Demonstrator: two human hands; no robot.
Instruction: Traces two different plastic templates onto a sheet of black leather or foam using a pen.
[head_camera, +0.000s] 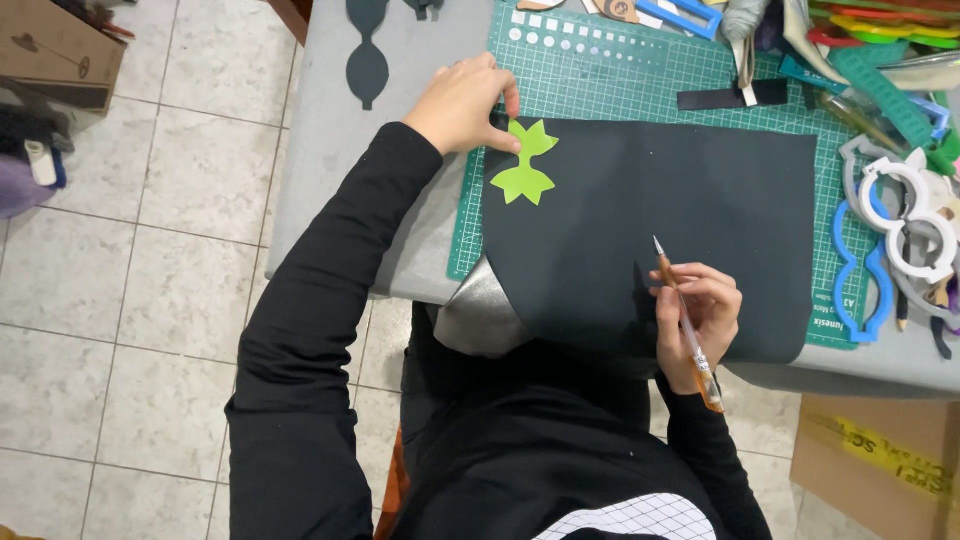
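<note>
A large black sheet (660, 240) lies on the green cutting mat (640, 80) at frame centre, its lower edge hanging over the table (330, 130) edge. The left hand (465, 100), grip narrow, pins a green bow-shaped template (527, 165) at the sheet's upper left corner, long axis running up-down. The right hand (700, 315) grips a pen (685, 320), tip pointing up-left. Tools crowd the right; the sheet's middle lies open.

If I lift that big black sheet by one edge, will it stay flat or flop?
The black sheet would probably flop: its near edge already droops over the table edge, and one corner curls to show a silvery underside. It looks thin and likely light. The green bow template under the left hand would probably slide off.
</note>
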